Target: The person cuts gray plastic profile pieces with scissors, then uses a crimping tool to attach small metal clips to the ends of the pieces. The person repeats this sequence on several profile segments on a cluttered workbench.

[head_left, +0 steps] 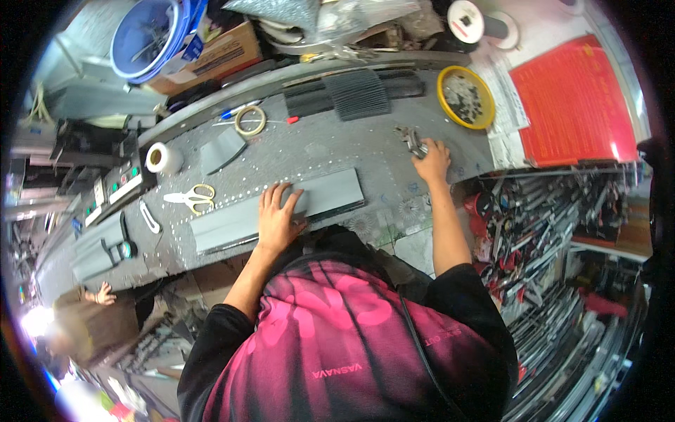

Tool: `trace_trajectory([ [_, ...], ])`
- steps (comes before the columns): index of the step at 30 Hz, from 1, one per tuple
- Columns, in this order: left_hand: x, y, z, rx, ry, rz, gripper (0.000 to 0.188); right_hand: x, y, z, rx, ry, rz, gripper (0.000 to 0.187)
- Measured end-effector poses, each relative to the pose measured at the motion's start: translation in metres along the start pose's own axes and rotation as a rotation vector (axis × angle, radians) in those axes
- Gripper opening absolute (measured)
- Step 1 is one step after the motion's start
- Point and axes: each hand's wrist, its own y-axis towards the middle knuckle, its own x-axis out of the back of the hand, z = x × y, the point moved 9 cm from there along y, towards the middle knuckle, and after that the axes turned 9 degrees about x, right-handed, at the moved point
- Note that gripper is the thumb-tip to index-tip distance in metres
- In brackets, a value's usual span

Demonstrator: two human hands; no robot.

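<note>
A long flat grey strip (327, 188), perhaps several layers thick, lies along the near edge of the grey workbench. My left hand (280, 216) rests on top of it with the fingers stretched and slightly apart. To the right, my right hand (433, 163) is closed round a small metal tool (415, 145) on the bench top; its exact kind is partly hidden by my fingers. Yellow-handled scissors (191, 198) lie just left of the strip's far side. Beyond it are a grey cut piece (223, 149) and a roll of tape (250, 120).
A yellow bowl (465, 97) of small parts stands at the far right, beside a red sheet (573, 102). Black pleated material (356, 94) lies at the back. Leftward are a white roll (163, 159), a utility knife (150, 216) and another person's hand (105, 294). Metal profiles (541, 281) fill racks at right.
</note>
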Motion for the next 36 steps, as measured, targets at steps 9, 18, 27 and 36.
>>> trace_trajectory([
  [9, -0.008, -0.024, -0.01, -0.061, -0.123, -0.035, 0.031, -0.032, -0.073, 0.047, -0.123, 0.783, 0.124, 0.049],
  [18, -0.011, -0.024, -0.01, -0.085, -0.1, -0.041, 0.024, -0.057, -0.148, 0.129, 0.015, 0.832, 0.382, 0.064],
  [27, 0.006, -0.02, -0.02, -0.097, -0.097, -0.117, 0.018, -0.035, -0.122, 0.134, 0.074, 0.89, 0.316, 0.05],
  [36, 0.017, -0.01, -0.016, 0.161, -0.344, -0.062, 0.013, 0.021, -0.127, 0.202, 0.454, 0.748, -0.036, 0.07],
])
